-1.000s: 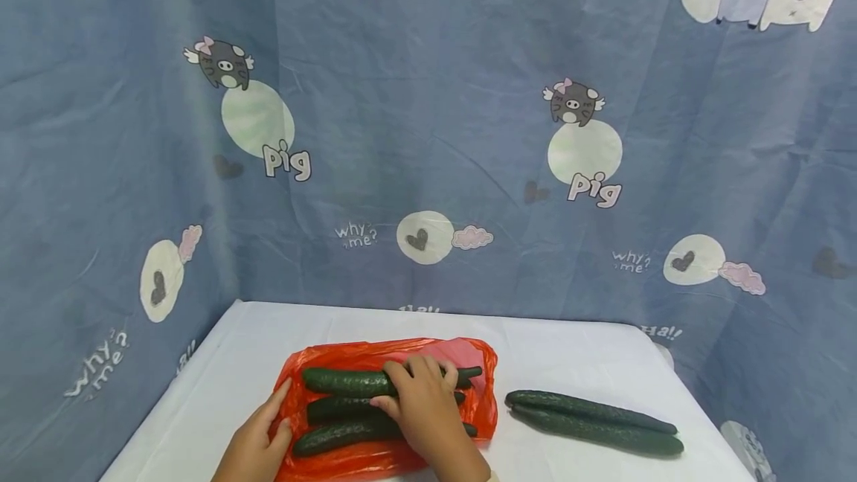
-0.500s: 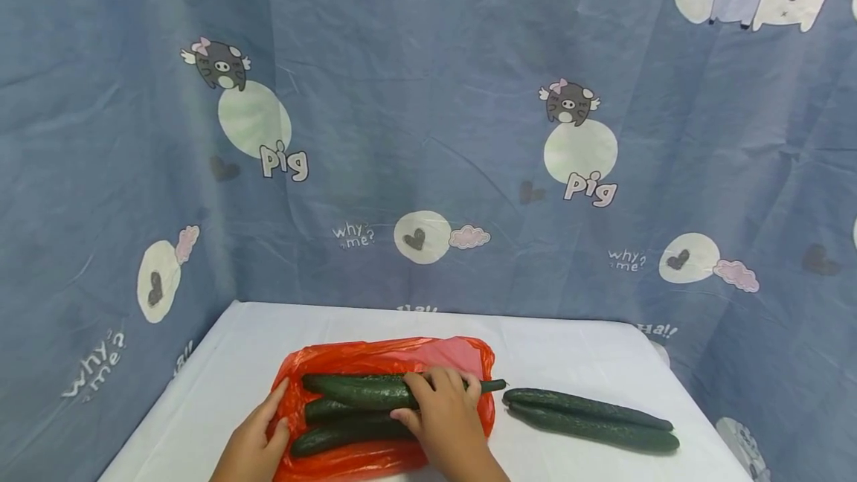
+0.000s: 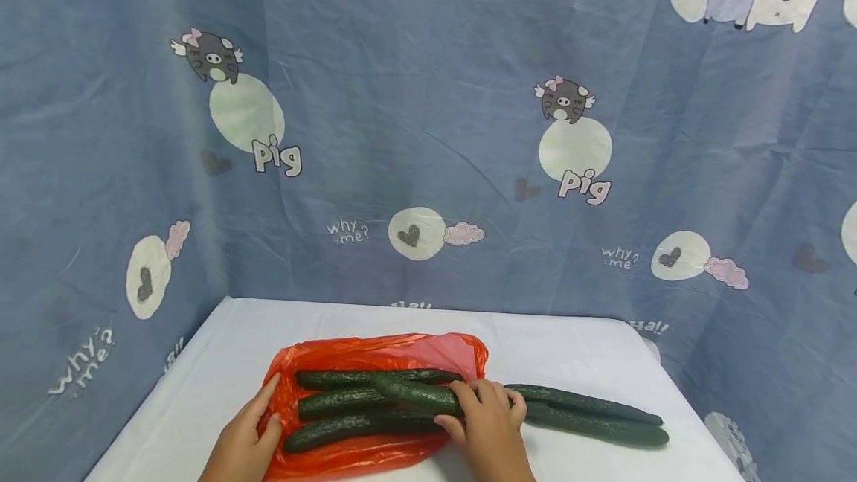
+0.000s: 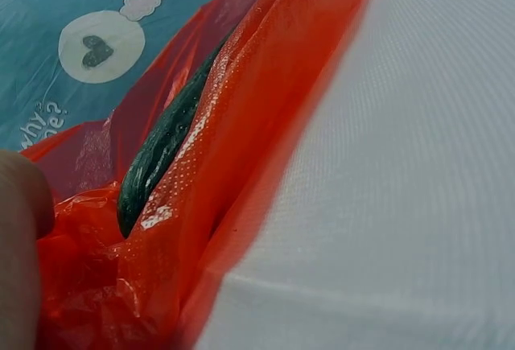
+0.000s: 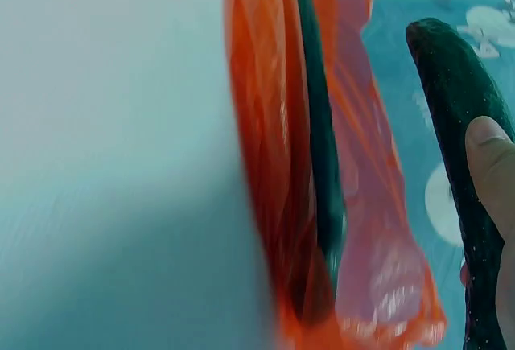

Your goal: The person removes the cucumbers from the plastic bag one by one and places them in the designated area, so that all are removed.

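A red plastic bag (image 3: 375,460) lies spread on the table, with three dark green cucumbers (image 3: 361,422) in it. My left hand (image 3: 242,434) holds the bag at its left edge, thumb and forefinger apart along the film. In the left wrist view, the bag film bunches beside my thumb (image 4: 18,245). My right hand (image 3: 492,426) grips another cucumber (image 3: 418,395) over the bag's right side, tilted across the ones in it. The right wrist view shows this cucumber (image 5: 451,84) raised above the bag (image 5: 269,125), my thumb pressed along it.
Two more cucumbers (image 3: 602,422) lie side by side on the white-covered table (image 3: 569,348), right of the bag. A blue curtain (image 3: 428,132) printed with pigs hangs behind the table and along its sides.
My right hand has lifted one cucumber off the others in the bag and moved it right and nearer, turning its left end up across them. My left hand stays at the bag's left edge.
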`<state>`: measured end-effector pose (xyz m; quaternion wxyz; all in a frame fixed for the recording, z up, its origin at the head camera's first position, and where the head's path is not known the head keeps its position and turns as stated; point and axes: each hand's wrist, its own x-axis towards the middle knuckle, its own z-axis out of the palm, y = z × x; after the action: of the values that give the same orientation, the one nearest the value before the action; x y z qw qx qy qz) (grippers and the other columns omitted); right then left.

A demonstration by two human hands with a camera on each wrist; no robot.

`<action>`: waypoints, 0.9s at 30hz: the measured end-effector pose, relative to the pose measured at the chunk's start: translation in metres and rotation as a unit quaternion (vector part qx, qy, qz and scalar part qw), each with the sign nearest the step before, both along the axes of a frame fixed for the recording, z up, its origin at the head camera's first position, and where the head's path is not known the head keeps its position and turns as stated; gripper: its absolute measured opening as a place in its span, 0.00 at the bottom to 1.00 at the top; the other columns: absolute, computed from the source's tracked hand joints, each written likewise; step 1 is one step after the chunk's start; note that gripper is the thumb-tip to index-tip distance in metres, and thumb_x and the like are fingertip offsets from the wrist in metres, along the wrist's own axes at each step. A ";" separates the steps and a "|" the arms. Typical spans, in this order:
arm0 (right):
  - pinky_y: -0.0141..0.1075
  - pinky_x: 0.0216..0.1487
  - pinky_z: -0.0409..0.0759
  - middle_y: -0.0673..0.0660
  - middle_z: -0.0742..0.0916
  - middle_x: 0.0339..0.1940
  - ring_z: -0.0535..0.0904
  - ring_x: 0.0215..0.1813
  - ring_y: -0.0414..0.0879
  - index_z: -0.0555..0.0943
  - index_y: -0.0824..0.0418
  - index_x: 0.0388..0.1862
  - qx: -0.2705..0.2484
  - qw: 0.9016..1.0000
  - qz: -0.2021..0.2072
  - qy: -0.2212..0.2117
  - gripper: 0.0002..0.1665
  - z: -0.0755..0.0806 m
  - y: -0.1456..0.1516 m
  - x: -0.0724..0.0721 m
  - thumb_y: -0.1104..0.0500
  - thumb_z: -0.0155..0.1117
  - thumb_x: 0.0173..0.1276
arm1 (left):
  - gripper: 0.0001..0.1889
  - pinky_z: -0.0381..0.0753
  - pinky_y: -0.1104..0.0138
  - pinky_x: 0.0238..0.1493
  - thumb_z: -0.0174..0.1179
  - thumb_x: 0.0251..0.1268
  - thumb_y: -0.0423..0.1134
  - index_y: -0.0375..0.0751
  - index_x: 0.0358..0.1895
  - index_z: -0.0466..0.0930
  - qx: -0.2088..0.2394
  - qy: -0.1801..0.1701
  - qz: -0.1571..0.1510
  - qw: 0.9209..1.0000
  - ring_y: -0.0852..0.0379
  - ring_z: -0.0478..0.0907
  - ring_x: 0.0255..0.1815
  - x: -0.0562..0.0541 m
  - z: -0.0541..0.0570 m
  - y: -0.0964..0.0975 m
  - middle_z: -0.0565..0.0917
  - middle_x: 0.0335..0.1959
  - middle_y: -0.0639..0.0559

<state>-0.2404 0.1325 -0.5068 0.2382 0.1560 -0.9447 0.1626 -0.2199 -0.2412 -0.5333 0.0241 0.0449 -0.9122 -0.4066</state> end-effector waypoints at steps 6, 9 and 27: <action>0.63 0.59 0.61 0.48 0.81 0.42 0.77 0.54 0.52 0.85 0.47 0.58 -0.009 1.000 -0.030 0.004 0.30 -0.004 0.019 0.001 0.37 0.76 0.60 | 0.39 0.68 0.37 0.72 0.50 0.78 0.37 0.43 0.87 0.45 0.009 -0.002 -0.001 1.000 0.30 0.64 0.79 0.001 0.002 -0.003 0.60 0.82 0.30; 0.63 0.60 0.61 0.49 0.82 0.44 0.77 0.56 0.53 0.85 0.47 0.58 -0.013 0.999 -0.051 -0.009 0.30 -0.006 0.027 0.002 0.37 0.77 0.60 | 0.39 0.68 0.36 0.72 0.50 0.78 0.37 0.44 0.87 0.44 0.008 0.000 -0.001 1.000 0.30 0.61 0.79 0.001 0.002 -0.003 0.59 0.82 0.30; 0.63 0.58 0.58 0.54 0.85 0.47 0.77 0.54 0.57 0.86 0.52 0.57 -0.021 0.995 -0.098 -0.019 0.29 -0.003 0.095 0.001 0.42 0.80 0.60 | 0.37 0.71 0.37 0.69 0.54 0.77 0.34 0.38 0.85 0.51 -0.014 0.086 -0.003 0.996 0.29 0.66 0.76 0.007 -0.001 -0.003 0.66 0.78 0.28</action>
<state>-0.2395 0.2275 -0.5099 0.2387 0.0547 -0.9561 0.1612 -0.2129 -0.2446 -0.5343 0.1024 0.0069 -0.9124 -0.3963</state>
